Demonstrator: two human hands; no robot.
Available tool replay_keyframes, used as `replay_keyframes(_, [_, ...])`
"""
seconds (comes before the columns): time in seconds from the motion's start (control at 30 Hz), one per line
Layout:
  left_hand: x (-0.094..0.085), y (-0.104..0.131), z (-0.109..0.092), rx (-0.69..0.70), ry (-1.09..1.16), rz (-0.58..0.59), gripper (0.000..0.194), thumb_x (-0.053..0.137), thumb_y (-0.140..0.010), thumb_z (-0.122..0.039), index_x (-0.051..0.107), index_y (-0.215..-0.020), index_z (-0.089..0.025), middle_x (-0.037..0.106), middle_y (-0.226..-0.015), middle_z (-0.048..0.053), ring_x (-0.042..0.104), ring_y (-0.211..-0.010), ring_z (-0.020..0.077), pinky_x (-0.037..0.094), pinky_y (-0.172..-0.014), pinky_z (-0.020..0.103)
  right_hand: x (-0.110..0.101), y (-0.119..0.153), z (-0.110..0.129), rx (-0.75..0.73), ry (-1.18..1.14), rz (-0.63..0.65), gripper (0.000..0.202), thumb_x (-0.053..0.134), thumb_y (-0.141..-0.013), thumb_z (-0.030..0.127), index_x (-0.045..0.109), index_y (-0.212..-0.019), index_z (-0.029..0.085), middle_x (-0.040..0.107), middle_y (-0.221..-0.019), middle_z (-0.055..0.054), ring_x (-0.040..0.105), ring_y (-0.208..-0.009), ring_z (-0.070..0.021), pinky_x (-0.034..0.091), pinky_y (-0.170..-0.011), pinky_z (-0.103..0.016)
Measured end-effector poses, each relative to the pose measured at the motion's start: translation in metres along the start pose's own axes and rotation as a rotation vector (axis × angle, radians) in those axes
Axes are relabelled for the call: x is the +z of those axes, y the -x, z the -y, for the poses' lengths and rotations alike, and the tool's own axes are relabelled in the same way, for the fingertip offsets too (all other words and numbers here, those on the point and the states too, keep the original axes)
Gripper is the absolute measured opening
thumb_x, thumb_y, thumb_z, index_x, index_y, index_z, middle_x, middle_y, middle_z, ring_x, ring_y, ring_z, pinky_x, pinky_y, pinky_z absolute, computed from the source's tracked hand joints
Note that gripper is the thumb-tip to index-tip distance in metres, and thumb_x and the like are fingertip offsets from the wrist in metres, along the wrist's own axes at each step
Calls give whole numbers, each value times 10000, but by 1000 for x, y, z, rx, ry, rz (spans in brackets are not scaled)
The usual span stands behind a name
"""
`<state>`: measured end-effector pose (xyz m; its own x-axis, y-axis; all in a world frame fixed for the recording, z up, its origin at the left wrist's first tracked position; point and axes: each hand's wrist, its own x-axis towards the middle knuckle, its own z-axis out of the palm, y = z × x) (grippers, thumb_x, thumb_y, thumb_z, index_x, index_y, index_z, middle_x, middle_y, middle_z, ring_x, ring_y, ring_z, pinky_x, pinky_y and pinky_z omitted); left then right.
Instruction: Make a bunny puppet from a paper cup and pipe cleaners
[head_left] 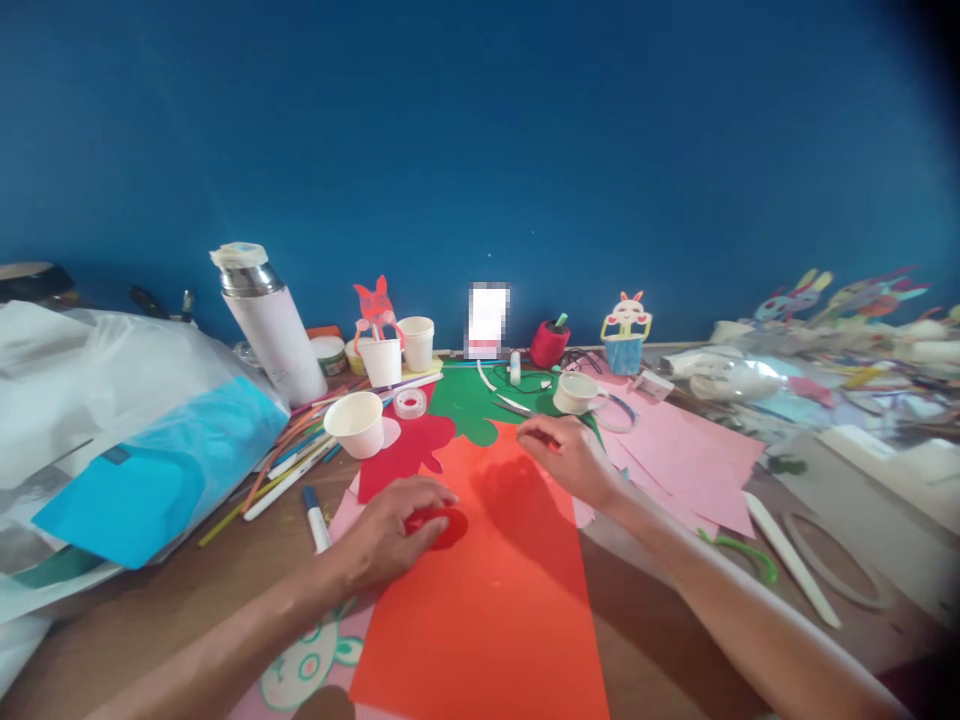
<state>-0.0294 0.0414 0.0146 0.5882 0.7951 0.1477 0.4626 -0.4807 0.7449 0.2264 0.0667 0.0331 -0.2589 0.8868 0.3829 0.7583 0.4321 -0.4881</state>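
Observation:
An orange-red sheet of paper (487, 600) lies in front of me under both hands. My left hand (401, 530) rests over its left part, thumb and fingers closed on a small red paper circle (454, 530). To the right, my right hand (574, 455) is above the sheet's far right corner with its fingers curled together. A bit of red shows between those fingers, too small to name. Just beyond them a silver blade (514, 405) lies over green paper (457, 395). Dark red cut paper (409, 445) sits beyond my left hand.
Paper cups (355, 424), a tape roll (410, 403), pens and a leaning flask (274, 325) stand left, beside a plastic bag (127, 400). A mug (576, 393), pink sheets (690, 455) and piled craft scraps (847, 370) are right. A blue wall (480, 150) closes the back.

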Motion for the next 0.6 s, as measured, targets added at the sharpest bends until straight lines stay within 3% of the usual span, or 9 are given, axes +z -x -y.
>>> replay_keyframes(0.07, [2, 2, 0, 50, -114, 21, 222, 439, -801, -249, 583, -961, -195, 601, -1082, 65, 501, -1048, 187, 368, -918, 346, -7, 2, -15, 24, 62, -3, 198, 424, -843, 256, 599, -775, 197, 635, -659, 8, 543, -568, -117, 366, -564, -234])
replay_keyframes(0.13, [4, 3, -1, 81, -222, 50, 257, 399, -828, -251, 556, -1024, -196, 597, -1094, 74, 506, -1043, 194, 361, -912, 357, -13, 9, -26, 10, 183, 16, 190, 435, -840, 259, 611, -796, 204, 656, -737, -2, 561, -622, -129, 370, -630, -262])
replay_keyframes(0.23, [4, 3, -9, 103, -394, 100, 255, 332, -853, -230, 579, -900, -186, 637, -930, 75, 555, -895, 198, 368, -846, 364, -18, 23, -30, -89, 367, 33, 204, 445, -849, 276, 637, -818, 213, 667, -852, -31, 578, -795, -175, 327, -766, -337])
replay_keyframes(0.4, [1, 1, -23, 92, -622, 167, 300, 295, -856, -223, 521, -665, -176, 589, -665, 51, 515, -664, 174, 354, -672, 326, -6, 44, -12, -348, 367, 170, 261, 461, -845, 369, 593, -1013, 219, 637, -1020, -64, 538, -980, -212, 237, -921, -441])
replay_keyframes(0.6, [-2, 1, -18, 114, -525, 61, 302, 317, -857, -250, 525, -651, -178, 562, -641, 34, 498, -656, 156, 341, -660, 305, 11, 51, 3, -390, 338, 267, 465, 452, -814, 482, 496, -1171, 187, 562, -1163, -107, 496, -1064, -249, 181, -984, -519])
